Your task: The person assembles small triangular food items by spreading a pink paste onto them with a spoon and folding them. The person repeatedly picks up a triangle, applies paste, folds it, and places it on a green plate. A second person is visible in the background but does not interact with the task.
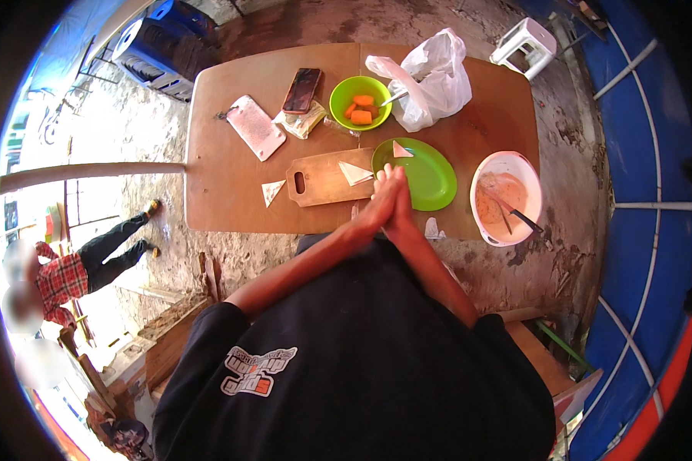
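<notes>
My left hand [384,198] and my right hand [401,209] are pressed together above the table's near edge, fingers closed and pointing away from me. Whatever may lie between them is hidden. Just beyond is a green oval plate [432,180], carrying a pale folded triangle [402,150] at its far left. To the left lies a wooden cutting board [324,184] with a handle hole; another pale triangle [354,174] rests on its right part. A third triangle [272,192], speckled, sits on the brown table [227,207] left of the board.
On the right, a white bowl [532,177] holds orange-pink mixture and a black-handled utensil [527,221]. Farther back stand a green bowl [337,104] with orange chunks, a plastic bag [434,88], a phone [302,90] and a pale board [255,128]. A person [61,278] is far left.
</notes>
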`<state>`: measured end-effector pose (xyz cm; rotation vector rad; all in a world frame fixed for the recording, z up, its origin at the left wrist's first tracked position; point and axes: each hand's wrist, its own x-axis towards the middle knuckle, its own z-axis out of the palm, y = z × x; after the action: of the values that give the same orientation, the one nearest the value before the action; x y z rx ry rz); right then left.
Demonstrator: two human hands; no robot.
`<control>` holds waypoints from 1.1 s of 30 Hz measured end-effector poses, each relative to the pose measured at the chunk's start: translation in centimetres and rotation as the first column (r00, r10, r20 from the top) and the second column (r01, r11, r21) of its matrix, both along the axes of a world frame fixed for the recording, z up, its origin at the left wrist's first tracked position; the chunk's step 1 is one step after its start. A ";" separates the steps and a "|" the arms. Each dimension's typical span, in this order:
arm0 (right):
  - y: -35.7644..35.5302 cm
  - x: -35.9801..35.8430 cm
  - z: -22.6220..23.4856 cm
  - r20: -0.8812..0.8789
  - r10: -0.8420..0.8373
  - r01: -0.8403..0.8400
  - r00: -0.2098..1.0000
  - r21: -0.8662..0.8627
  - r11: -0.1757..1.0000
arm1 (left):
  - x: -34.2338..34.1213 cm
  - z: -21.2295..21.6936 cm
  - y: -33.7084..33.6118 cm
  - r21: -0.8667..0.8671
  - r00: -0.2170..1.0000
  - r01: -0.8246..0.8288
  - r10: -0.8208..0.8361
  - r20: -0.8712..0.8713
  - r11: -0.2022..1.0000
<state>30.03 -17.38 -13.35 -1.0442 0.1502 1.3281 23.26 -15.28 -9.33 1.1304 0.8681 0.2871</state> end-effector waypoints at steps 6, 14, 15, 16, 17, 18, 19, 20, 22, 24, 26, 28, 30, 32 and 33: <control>1.1 -0.3 1.9 0.099 0.500 -0.510 0.860 0.175 0.842 | -3.4 -9.9 6.5 0.043 0.941 -0.338 0.338 0.002 0.940; 13.3 8.6 -7.1 0.390 0.467 -0.359 0.794 -0.319 0.877 | -9.5 -9.9 7.3 0.127 0.781 -0.521 0.531 -0.329 0.844; 14.3 8.7 -8.0 0.383 0.469 -0.352 0.796 -0.338 0.873 | -10.0 -9.7 8.1 0.164 0.732 -0.579 0.598 -0.327 0.799; 14.9 8.4 -8.8 0.384 0.464 -0.339 0.798 -0.351 0.873 | -10.8 -9.6 9.4 0.185 0.731 -0.573 0.599 -0.327 0.799; 15.3 8.2 -9.5 0.427 0.472 -0.325 0.771 -0.373 0.869 | -11.5 -9.5 11.1 0.191 0.729 -0.561 0.590 -0.346 0.806; 15.6 8.1 -9.9 0.445 0.436 -0.295 0.783 -0.351 0.889 | -11.7 -9.7 12.6 0.238 0.706 -0.561 0.609 -0.362 0.793; 15.5 7.8 -10.2 0.457 0.400 -0.261 0.794 -0.338 0.904 | -11.9 -9.9 14.1 0.419 0.672 -0.552 0.682 -0.289 0.721; 15.4 7.7 -10.3 0.479 0.359 -0.198 0.801 -0.354 0.914 | -12.5 -9.8 17.0 0.368 0.717 -0.401 0.537 -0.443 0.839; 14.5 7.1 -9.9 0.480 0.322 -0.203 0.816 -0.283 0.937 | -12.1 -10.2 21.4 0.464 0.769 -0.327 0.517 -0.376 0.824; 12.8 6.4 -8.9 0.493 0.290 -0.173 0.820 -0.269 0.947 | -10.7 -10.8 25.7 0.612 0.717 -0.238 0.562 -0.413 0.754; 10.5 5.1 -7.5 0.531 0.232 -0.148 0.815 -0.196 0.969 | -9.1 -11.5 29.5 0.723 0.707 -0.045 0.533 -0.464 0.690; 8.2 3.2 -6.1 0.471 0.171 -0.076 0.865 -0.215 0.974 | -7.5 -12.3 32.7 0.677 0.679 0.145 0.425 -0.599 0.722; 5.6 1.0 -4.7 0.500 0.153 -0.038 0.852 -0.232 0.972 | -5.5 -13.1 34.9 0.604 0.626 0.243 0.353 -0.696 0.759; 2.9 -1.7 -3.2 0.483 0.075 0.023 0.872 -0.194 0.981 | -3.3 -13.7 36.4 0.563 0.604 0.284 0.311 -0.734 0.776; 1.8 -3.2 -2.6 0.463 0.049 0.077 0.885 -0.250 0.965 | -2.2 -14.0 36.9 0.559 0.614 0.276 0.304 -0.729 0.782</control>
<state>26.81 -15.59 -15.93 -1.5597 -0.0328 1.0230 21.03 21.66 -23.31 1.9665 1.6665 0.0534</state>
